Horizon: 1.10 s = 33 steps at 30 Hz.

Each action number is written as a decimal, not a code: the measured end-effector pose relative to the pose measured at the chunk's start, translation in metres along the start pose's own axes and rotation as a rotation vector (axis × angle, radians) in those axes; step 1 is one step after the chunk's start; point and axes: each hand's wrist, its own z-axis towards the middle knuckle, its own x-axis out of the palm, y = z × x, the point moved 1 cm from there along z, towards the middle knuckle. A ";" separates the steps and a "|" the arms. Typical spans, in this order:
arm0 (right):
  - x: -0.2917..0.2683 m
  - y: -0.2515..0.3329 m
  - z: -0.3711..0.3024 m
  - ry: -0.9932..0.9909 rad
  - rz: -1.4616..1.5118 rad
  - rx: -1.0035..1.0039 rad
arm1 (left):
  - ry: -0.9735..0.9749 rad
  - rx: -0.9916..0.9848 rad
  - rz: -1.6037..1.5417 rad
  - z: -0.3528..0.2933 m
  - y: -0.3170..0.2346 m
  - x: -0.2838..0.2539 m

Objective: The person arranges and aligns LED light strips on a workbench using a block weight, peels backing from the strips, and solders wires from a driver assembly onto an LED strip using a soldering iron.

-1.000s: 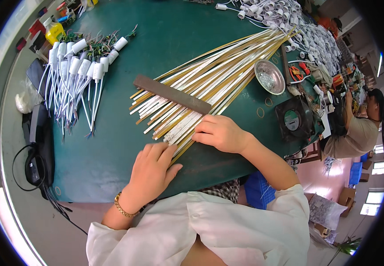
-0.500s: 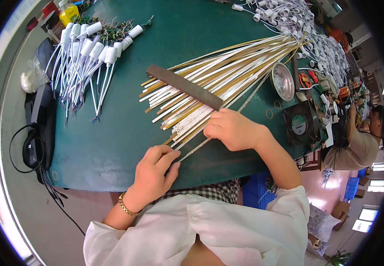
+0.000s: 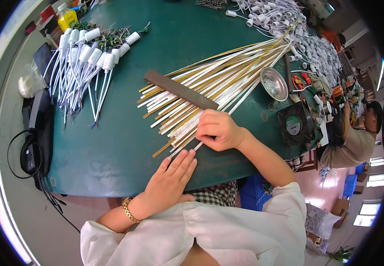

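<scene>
A fan of long, narrow white and tan strips lies on the green table, with a dark brown bar across it. My right hand is closed, fingers pinched on a white strip at the near edge of the fan, just below the bar's end. My left hand lies nearly flat, fingers stretched out, its fingertips touching the near end of that strip. The thumb and finger pads of my right hand are partly hidden.
White lamp sockets with wires lie at the left, near a yellow bottle. A metal bowl and a black fan sit at the right. More sockets pile up behind. A co-worker sits far right.
My left hand has flattened from a curled pose and shifted right. My right hand has moved slightly left. The strip near my hands lies closer to the fan; a tan strip end sticks out further.
</scene>
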 end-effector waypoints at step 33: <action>-0.005 0.008 0.001 0.146 -0.381 -0.143 | -0.138 -0.019 -0.138 0.010 -0.003 0.008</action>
